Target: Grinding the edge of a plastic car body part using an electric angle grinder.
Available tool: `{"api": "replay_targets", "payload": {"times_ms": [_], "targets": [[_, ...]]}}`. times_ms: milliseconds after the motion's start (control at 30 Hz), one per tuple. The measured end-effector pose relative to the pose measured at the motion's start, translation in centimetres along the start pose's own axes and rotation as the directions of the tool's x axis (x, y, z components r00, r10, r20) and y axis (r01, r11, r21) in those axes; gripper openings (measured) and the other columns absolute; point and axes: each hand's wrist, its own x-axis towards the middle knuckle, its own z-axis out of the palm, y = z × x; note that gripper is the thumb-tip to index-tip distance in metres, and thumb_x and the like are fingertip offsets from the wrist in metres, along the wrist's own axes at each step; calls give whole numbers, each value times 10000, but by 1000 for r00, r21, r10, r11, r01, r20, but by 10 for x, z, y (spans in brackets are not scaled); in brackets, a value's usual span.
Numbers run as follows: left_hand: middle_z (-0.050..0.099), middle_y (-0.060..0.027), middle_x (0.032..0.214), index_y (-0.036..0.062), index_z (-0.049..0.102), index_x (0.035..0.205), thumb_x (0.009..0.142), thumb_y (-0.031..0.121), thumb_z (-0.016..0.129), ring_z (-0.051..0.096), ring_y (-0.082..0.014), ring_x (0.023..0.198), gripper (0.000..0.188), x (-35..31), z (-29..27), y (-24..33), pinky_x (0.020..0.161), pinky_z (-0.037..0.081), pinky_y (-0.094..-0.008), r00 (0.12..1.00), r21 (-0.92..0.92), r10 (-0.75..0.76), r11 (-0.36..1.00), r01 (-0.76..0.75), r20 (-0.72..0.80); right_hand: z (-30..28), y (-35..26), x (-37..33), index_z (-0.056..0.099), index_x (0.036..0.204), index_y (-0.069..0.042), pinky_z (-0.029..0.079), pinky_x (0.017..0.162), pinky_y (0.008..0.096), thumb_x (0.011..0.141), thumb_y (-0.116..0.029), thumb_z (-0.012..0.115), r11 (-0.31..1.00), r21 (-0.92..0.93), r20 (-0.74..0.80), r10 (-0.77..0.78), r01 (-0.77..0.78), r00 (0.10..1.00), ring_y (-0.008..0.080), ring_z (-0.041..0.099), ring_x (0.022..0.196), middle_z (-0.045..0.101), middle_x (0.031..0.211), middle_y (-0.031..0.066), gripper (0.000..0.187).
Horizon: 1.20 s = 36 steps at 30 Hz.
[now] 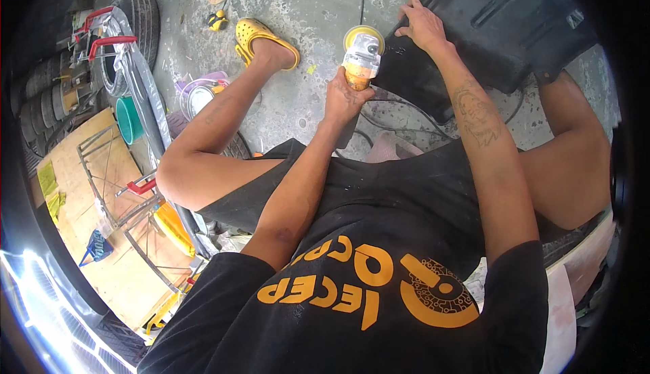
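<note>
My left hand (pixel 347 95) is wrapped round the orange body of an angle grinder (pixel 363 62), which has a silver head and a round yellow disc (pixel 351 33) at its far end. The disc lies close to the edge of a large black plastic panel (pixel 474 35); whether they touch I cannot tell. My right hand (pixel 424 25) rests at the panel's left edge, thumb and fingers apart around the rim. The fingertips' exact hold on the edge is partly hidden.
A dark cord (pixel 361 2) runs over the grey concrete floor (pixel 305 96). A yellow clog (pixel 261 39) is on my left foot. Further left are a tyre (pixel 145 29), a green bucket (pixel 128 120), a white-rimmed tub (pixel 198 98), red-handled metal frames (pixel 112 39) and a plywood board (pixel 81 218).
</note>
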Motion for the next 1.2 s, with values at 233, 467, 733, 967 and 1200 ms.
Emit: {"api": "replay_targets", "payload": {"times_ms": [233, 467, 733, 967, 1200], "targets": [[732, -240, 968, -40, 598, 1096, 675, 204, 819, 729, -378, 927, 535, -1, -5, 2, 822, 562, -429, 998, -48, 20, 999, -23, -67, 5, 2, -1, 663, 1075, -113, 509, 918, 482, 715, -213, 884, 1000, 8, -20, -17, 17, 1000, 328, 624, 1096, 554, 1167, 75, 434], [733, -160, 953, -51, 636, 1107, 692, 211, 806, 707, -235, 835, 520, 11, -9, -5, 774, 560, -361, 988, -219, -25, 976, -9, -152, -4, 18, -2, 669, 1184, -167, 528, 868, 397, 803, -231, 836, 959, 267, -110, -69, 97, 991, 253, 649, 957, 564, 1212, 42, 420], [735, -147, 913, -68, 634, 1091, 689, 144, 812, 699, -227, 778, 489, 28, -23, -8, 719, 561, -363, 969, -440, -121, 898, 15, -214, -46, 25, -18, 705, 1120, -122, 563, 752, 337, 878, -269, 792, 901, 432, -192, 130, -35, 973, 177, 645, 786, 625, 1102, 19, 295], [715, -115, 880, -51, 632, 1057, 707, 137, 814, 672, -177, 724, 437, 36, -39, -6, 658, 544, -331, 965, -560, -155, 829, 11, -211, -69, 51, -79, 689, 919, 113, 625, 649, 464, 837, -479, 820, 589, 91, 796, 441, -803, 414, 341, 723, 741, 719, 831, 226, 611], [702, -114, 838, -57, 629, 1021, 698, 142, 811, 667, -182, 687, 421, 33, -43, 11, 628, 544, -342, 960, -674, -215, 737, 40, -179, -38, 115, -149, 389, 1469, 129, 516, 987, 600, 757, -506, 882, 286, 275, 445, 809, -918, 385, 443, 564, 1248, 458, 1480, 289, 1074]]}}
